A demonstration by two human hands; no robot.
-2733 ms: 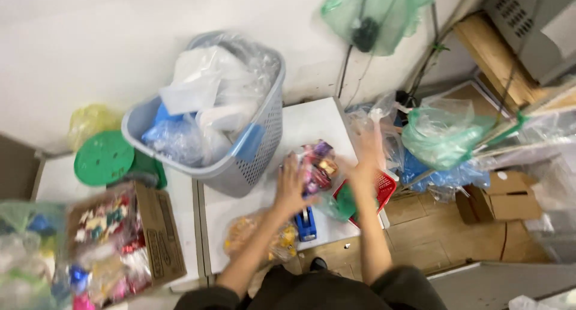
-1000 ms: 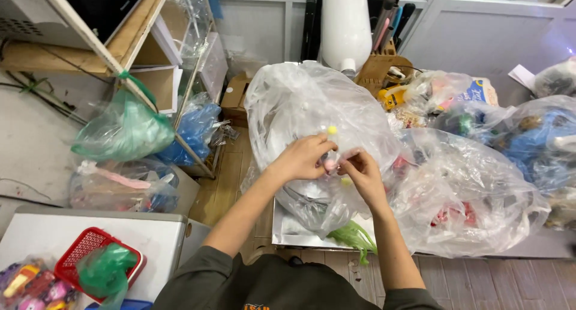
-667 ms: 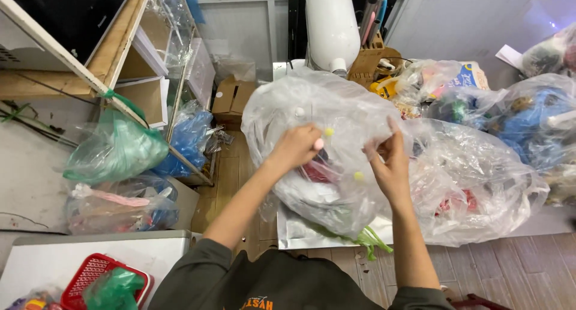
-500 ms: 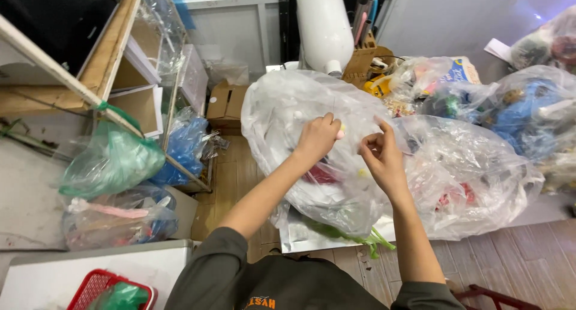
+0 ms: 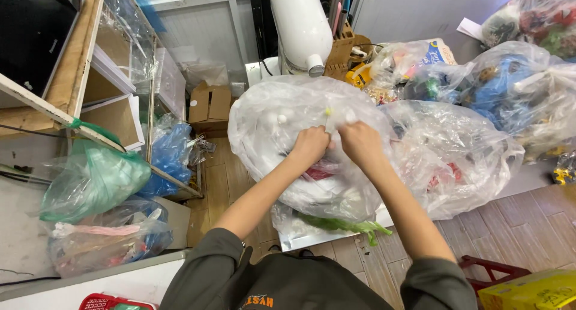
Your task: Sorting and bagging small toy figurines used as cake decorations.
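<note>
1. The left hand (image 5: pixel 310 145) is closed, fingers pinching the film at the top of a large clear plastic bag (image 5: pixel 282 130), which sits directly under both hands.
2. The right hand (image 5: pixel 360 142) is closed too, gripping the same gathered plastic just beside the left; the knuckles nearly touch, so the film bunches between them.
3. The bag bulges with white and red items, resting on a pale tray (image 5: pixel 300 238) below the forearms.
4. A second clear bag (image 5: pixel 456 160) leans against it, right of the right hand.
5. A green bag (image 5: pixel 93 178) hangs from a shelf, well left of the left hand.
</note>
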